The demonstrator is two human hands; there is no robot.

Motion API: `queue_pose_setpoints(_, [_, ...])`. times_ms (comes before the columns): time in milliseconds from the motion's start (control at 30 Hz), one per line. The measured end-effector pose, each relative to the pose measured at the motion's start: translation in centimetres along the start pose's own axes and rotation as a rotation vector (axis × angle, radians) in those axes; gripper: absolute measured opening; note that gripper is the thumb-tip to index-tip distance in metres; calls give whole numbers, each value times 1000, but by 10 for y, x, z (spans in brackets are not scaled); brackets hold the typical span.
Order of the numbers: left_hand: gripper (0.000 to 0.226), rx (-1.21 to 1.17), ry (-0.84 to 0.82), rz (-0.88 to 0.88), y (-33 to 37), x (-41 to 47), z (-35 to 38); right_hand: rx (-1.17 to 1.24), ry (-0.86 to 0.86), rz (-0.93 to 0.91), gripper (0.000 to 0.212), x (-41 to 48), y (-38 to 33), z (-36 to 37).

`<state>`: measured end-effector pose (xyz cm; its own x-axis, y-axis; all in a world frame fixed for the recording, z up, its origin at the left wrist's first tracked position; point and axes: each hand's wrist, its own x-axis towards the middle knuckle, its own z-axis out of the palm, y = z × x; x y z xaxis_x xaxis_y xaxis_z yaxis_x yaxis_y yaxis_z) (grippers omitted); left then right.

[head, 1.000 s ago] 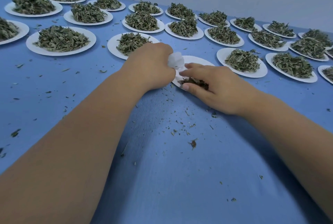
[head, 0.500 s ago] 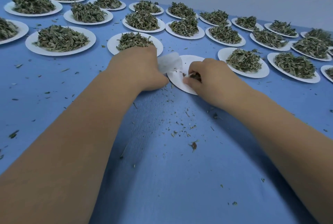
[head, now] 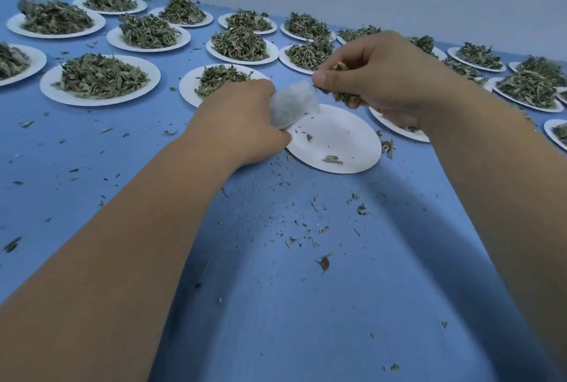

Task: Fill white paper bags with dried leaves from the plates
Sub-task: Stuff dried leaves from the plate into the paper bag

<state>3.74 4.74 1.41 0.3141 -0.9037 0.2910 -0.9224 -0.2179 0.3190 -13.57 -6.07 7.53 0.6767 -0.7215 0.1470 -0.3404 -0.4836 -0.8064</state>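
My left hand [head: 242,120] grips a small white paper bag [head: 291,105], whose mouth points up and to the right; dark leaves show through its wall. My right hand [head: 377,77] hovers just right of the bag's mouth, above the table, and holds a pinch of dried leaves [head: 343,93] in curled fingers. Below both hands lies a white plate [head: 352,148] with only a few leaf scraps left on it.
Several white plates heaped with dried leaves, such as a near one [head: 101,77] and another [head: 527,87], fill the far half of the blue table [head: 276,305]. Leaf crumbs [head: 325,262] are scattered on the cloth near me. A pale wall runs behind.
My right hand has lifted off the plate with a pinch of leaves and now sits beside the bag's mouth. The plate it covered shows nearly bare. My left hand has tilted the bag upward.
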Motion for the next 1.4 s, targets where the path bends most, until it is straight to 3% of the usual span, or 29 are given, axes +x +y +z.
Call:
queue_pose_setpoints(200, [37, -197, 66, -37, 1, 2, 1, 5, -244, 140, 7, 21, -23, -6])
queue_pose_setpoints(367, [40, -264, 105, -83, -2, 3, 3, 52, -255, 180, 13, 29, -33, -7])
queue_pose_setpoints(600, [32, -265, 92, -110, -3, 5, 6, -184, -339, 190, 15, 32, -59, -7])
queue_pose_setpoints(733, [29, -242, 97, -99, -2, 3, 5, -111, -366, 169, 18, 33, -66, -6])
queue_pose_setpoints(933, [26, -250, 107, -113, 1, 0, 1, -130, -225, 88, 11, 36, -62, -7])
queue_pose_setpoints(1133, [29, -445, 104, -192, 5, 1, -2, -84, -187, 149, 11, 37, -55, -8])
queue_pose_setpoints(1400, [36, -432, 67, -155, 10, 0, 1, -187, -365, 140, 15, 33, -61, -9])
